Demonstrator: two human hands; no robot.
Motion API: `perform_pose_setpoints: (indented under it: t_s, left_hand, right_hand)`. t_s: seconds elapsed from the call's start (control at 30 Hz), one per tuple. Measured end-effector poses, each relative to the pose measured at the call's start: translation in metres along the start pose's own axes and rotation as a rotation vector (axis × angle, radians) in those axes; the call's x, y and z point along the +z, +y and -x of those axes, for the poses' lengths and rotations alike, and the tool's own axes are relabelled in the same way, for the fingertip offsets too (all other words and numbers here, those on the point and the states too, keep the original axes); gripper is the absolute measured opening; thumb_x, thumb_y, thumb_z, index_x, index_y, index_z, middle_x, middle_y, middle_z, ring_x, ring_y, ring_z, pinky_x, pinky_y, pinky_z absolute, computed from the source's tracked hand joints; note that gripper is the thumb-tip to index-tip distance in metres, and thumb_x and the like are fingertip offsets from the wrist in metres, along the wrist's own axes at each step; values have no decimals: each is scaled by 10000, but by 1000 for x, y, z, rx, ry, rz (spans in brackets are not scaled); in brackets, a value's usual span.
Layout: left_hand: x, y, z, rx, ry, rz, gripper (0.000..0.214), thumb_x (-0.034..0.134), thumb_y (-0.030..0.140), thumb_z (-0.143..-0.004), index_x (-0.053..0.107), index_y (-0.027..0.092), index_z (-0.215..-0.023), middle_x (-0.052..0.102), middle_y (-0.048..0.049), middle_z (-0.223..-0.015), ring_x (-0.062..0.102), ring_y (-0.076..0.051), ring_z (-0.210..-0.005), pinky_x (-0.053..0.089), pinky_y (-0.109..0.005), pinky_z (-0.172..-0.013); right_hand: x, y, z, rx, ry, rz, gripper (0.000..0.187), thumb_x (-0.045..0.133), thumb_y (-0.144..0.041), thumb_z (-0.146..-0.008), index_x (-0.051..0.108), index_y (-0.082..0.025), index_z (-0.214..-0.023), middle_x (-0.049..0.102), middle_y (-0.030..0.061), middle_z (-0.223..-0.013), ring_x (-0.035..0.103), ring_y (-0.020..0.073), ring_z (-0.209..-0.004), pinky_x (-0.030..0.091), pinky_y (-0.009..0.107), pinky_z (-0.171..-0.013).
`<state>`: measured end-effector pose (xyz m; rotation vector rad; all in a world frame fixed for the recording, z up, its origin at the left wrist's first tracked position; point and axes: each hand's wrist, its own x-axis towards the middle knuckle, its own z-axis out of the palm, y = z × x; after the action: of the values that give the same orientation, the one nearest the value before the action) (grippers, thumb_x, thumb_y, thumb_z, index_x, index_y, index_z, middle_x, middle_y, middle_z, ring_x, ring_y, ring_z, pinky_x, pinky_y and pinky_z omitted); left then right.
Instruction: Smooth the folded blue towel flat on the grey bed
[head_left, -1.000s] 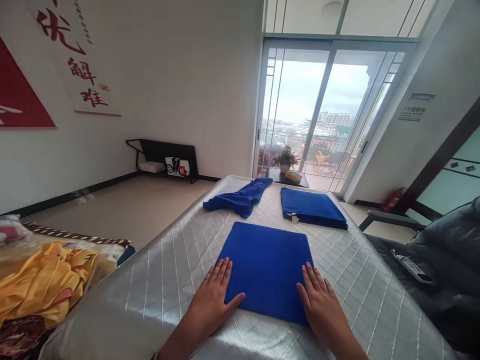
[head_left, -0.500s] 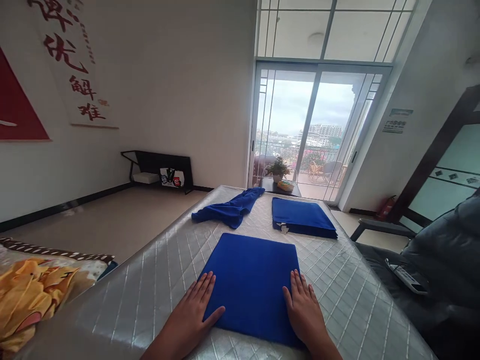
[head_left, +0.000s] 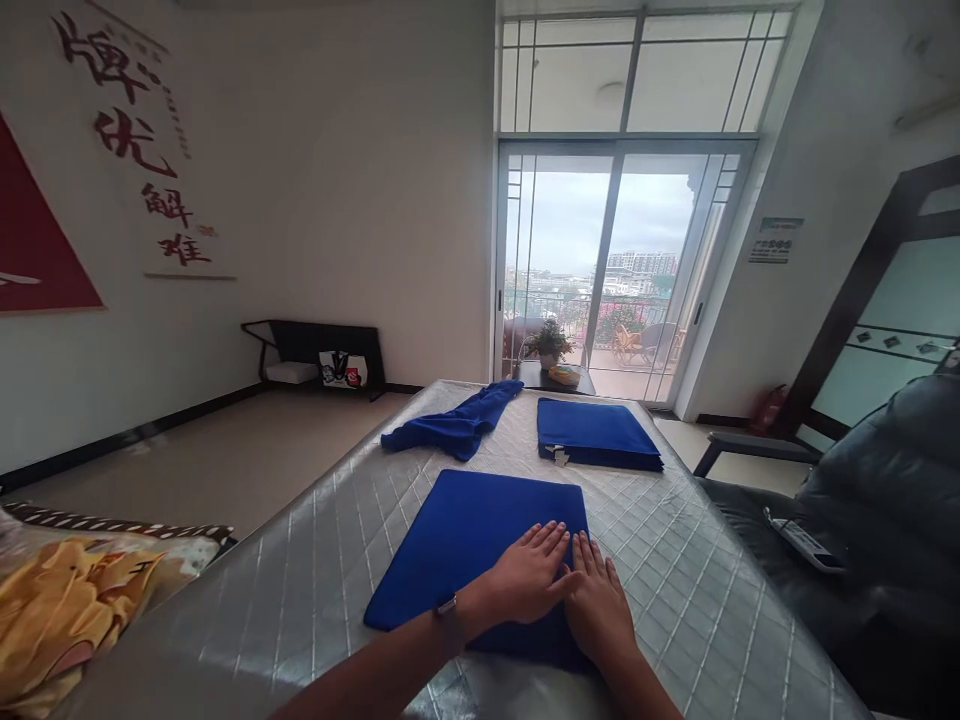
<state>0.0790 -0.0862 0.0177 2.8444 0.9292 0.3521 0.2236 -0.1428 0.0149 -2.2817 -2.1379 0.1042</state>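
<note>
A flat blue square of fabric, perhaps a cushion cover, lies on the silver quilted surface close to me. Across its right half rests my left hand, palm down with the fingers stretched out. At the right edge of the same square my right hand also lies flat, fingers extended. The thumbs meet or overlap. Farther back on the right is a neat stack of blue fabric squares with white tags. A crumpled blue cloth lies at the far left of the surface.
On the left sits yellow cloth with a cartoon print. A black armchair with a remote-like white device stands at the right. Beyond the far edge are a small table with a potted plant and a glass sliding door.
My left hand has swept rightward across the blue square from its left edge to beside my right hand. The right hand stays at the right edge. The view has shifted slightly.
</note>
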Motion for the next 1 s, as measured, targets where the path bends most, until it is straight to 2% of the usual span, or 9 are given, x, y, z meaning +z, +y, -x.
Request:
perform_pose_setpoints:
  t_s: [0.1, 0.2, 0.33, 0.47, 0.57, 0.63, 0.73, 0.9, 1.0]
  left_hand:
    - [17, 2, -16, -38, 29, 13, 680, 130, 552, -1043, 259, 137, -1566, 249, -112, -1614, 185, -220, -1508, 175, -407, -1227]
    - [23, -8, -8, -47, 36, 6, 677, 147, 564, -1041, 248, 153, -1570, 250, -101, -1615, 187, -211, -1508, 170, -396, -1230]
    - [10, -36, 23, -144, 19, -12, 714, 173, 614, -1023, 264, 156, -1564, 246, -106, -1617, 196, -218, -1506, 170, -400, -1229]
    - [-9, -80, 68, -329, -5, -51, 757, 187, 655, -1005, 283, 144, -1555, 256, -121, -1614, 205, -239, -1504, 165, -435, -1225]
    - [-16, -112, 101, -454, 33, -99, 773, 176, 660, -1003, 281, 127, -1554, 260, -139, -1611, 219, -257, -1500, 167, -457, -1219]
    - [-17, -125, 116, -510, 59, -116, 791, 168, 664, -1001, 278, 108, -1554, 255, -150, -1612, 222, -270, -1498, 173, -462, -1215]
    - [-17, -131, 126, -551, 71, -104, 825, 152, 674, -994, 273, 78, -1551, 244, -165, -1613, 210, -278, -1501, 181, -461, -1213]
    - [-21, -125, 124, -567, 36, -78, 873, 135, 694, -982, 250, 43, -1552, 195, -168, -1626, 142, -268, -1517, 148, -436, -1228]
    - [-22, -124, 123, -574, 23, -81, 879, 125, 693, -982, 235, 36, -1555, 182, -164, -1629, 131, -266, -1518, 139, -428, -1233]
  right_hand:
    - [-1, 0, 1, -13, -6, -8, 600, 250, -220, -971, 275, -161, -1568, 163, 46, -1643, 130, 223, -1520, 119, 423, -1226]
    - [2, 1, -1, 3, 7, -36, 600, 211, -254, -988, 242, -111, -1570, 158, 58, -1642, 132, 222, -1520, 123, 420, -1224]
    - [5, 2, -3, 28, 19, -69, 613, 202, -332, -1005, 229, -93, -1569, 160, 72, -1640, 159, 222, -1516, 118, 417, -1225]
    - [6, 2, -3, 42, 22, -85, 615, 184, -349, -1011, 215, -100, -1573, 172, 59, -1642, 151, 212, -1518, 102, 407, -1228]
    - [7, 1, -3, 38, 28, -75, 613, 190, -352, -1014, 224, -100, -1572, 176, 57, -1643, 146, 212, -1519, 97, 405, -1229]
    - [7, 1, -4, 39, 26, -62, 614, 195, -357, -1016, 226, -99, -1572, 172, 57, -1644, 143, 215, -1520, 97, 407, -1229]
    - [6, 1, -4, 46, 11, -49, 619, 199, -368, -1018, 221, -93, -1573, 175, 61, -1645, 141, 215, -1520, 98, 402, -1230]
    - [2, 1, -4, 54, -36, -19, 633, 187, -386, -1023, 170, -90, -1582, 137, 51, -1656, 121, 211, -1524, 102, 402, -1233]
    - [-5, 4, -8, 57, -96, -5, 640, 183, -410, -1020, 180, -109, -1584, 148, 40, -1655, 154, 227, -1518, 146, 431, -1226]
